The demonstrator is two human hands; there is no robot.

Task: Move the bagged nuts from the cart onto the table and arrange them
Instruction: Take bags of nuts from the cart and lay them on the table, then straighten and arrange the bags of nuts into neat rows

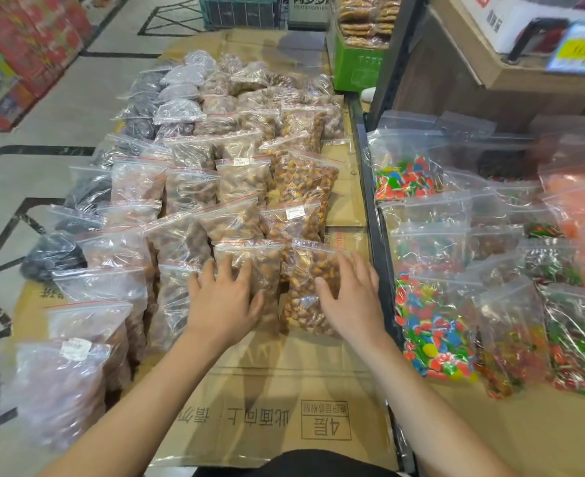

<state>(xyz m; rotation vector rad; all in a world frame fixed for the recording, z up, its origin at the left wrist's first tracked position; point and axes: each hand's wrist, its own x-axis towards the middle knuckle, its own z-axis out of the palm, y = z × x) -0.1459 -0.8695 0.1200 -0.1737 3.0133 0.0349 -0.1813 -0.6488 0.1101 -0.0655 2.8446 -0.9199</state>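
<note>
Several clear zip bags of brown nuts (243,180) lie in rows on a table covered with flattened cardboard (267,401). My left hand (222,297) rests flat, fingers spread, on one nut bag (267,270) in the nearest row. My right hand (349,294) lies the same way on the neighbouring bag of lighter nuts (305,304). Neither hand is closed around a bag. Bags of dark dried fruit (139,98) fill the left columns. No cart can be seen.
To the right, past a dark metal edge (377,235), lie bags of coloured candy (432,339). A green box of snacks (356,63) and a shelf post (397,49) stand at the back right. Tiled floor (43,139) runs along the left. Bare cardboard lies nearest me.
</note>
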